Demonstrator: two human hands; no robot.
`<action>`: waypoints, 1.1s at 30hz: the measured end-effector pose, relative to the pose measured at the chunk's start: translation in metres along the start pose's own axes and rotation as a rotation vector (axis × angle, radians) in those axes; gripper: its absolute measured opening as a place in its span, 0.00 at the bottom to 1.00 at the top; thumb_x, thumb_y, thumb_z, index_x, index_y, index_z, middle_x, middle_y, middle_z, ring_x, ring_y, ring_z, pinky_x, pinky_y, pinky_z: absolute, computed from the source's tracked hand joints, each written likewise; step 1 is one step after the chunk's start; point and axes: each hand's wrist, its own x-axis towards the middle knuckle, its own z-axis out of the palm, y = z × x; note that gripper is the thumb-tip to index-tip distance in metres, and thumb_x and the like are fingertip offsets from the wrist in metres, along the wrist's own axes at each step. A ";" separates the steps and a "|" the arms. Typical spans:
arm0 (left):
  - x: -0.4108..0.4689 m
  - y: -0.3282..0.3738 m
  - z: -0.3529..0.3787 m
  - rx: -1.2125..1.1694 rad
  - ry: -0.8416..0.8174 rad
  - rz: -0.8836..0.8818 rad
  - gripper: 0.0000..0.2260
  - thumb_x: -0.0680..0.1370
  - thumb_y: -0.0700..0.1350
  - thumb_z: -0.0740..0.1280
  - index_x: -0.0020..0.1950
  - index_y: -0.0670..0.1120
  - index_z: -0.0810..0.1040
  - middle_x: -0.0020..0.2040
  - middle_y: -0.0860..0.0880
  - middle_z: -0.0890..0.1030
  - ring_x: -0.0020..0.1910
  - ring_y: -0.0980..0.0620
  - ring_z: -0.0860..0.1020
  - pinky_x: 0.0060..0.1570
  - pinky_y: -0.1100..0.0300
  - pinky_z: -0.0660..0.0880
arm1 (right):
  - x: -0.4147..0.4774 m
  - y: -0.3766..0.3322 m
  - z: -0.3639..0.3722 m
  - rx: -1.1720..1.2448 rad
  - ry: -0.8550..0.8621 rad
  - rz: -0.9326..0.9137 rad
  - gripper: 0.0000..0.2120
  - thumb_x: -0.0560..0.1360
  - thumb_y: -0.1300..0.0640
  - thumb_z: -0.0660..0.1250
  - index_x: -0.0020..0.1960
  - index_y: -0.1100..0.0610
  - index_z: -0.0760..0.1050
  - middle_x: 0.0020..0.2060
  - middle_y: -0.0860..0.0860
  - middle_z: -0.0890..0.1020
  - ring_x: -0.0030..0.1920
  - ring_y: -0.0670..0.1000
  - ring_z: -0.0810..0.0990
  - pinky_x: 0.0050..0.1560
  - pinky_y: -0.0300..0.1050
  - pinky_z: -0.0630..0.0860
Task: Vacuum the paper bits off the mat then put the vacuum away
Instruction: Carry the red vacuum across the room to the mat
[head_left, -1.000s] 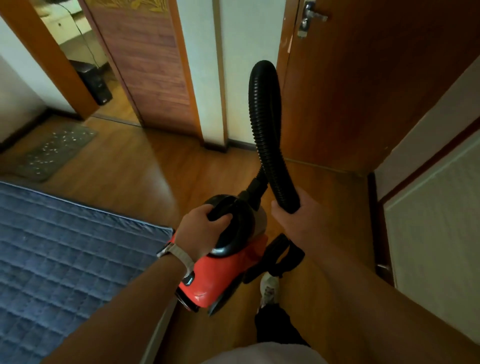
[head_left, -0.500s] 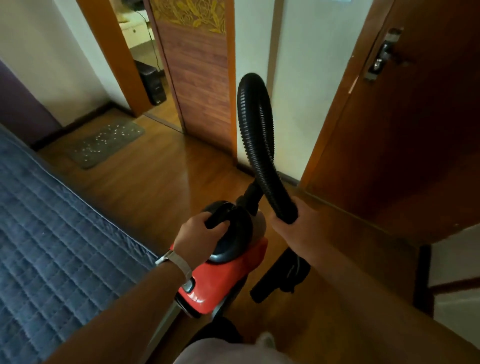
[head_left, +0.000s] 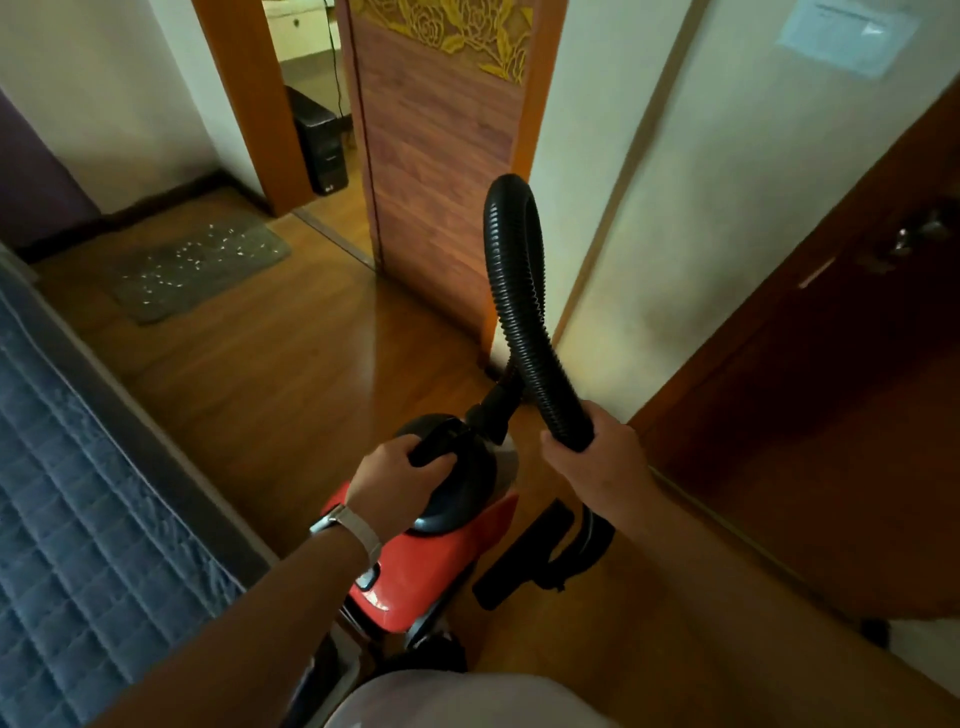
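Gripping red vacuum (head_left: 431, 566) by top handle: left hand (head_left: 395, 483) fingers wrapped round handle; right hand (head_left: 597, 457) clenched on black hose (head_left: 511, 291), nozzle (head_left: 519, 556) hanging below. Step judged: transport to mat. Hold body level, hose loop clear of feet. Grey mat (head_left: 197, 265) lies far left near door (head_left: 441, 171), paper bits (head_left: 208, 249) scattered on it, well apart from vacuum. Glossy wood floor (head_left: 270, 374); quilted blue mattress (head_left: 78, 493) at left.
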 end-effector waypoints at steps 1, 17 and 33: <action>0.020 0.002 -0.008 -0.004 0.008 -0.003 0.12 0.74 0.54 0.72 0.37 0.48 0.78 0.32 0.47 0.80 0.32 0.48 0.79 0.31 0.53 0.74 | 0.020 -0.010 0.003 -0.016 -0.004 -0.008 0.07 0.75 0.52 0.72 0.47 0.46 0.73 0.34 0.47 0.77 0.30 0.42 0.75 0.29 0.31 0.69; 0.214 -0.006 -0.136 -0.064 0.224 -0.188 0.10 0.74 0.55 0.71 0.38 0.51 0.77 0.34 0.50 0.80 0.34 0.49 0.80 0.35 0.50 0.77 | 0.268 -0.138 0.081 -0.111 -0.202 -0.220 0.07 0.74 0.51 0.73 0.45 0.48 0.74 0.36 0.46 0.79 0.38 0.42 0.78 0.35 0.35 0.69; 0.373 -0.002 -0.245 -0.042 0.532 -0.480 0.09 0.73 0.57 0.70 0.44 0.52 0.80 0.37 0.52 0.82 0.35 0.54 0.80 0.38 0.53 0.80 | 0.532 -0.243 0.190 0.000 -0.516 -0.380 0.07 0.72 0.51 0.73 0.48 0.49 0.78 0.37 0.47 0.81 0.38 0.49 0.81 0.41 0.47 0.78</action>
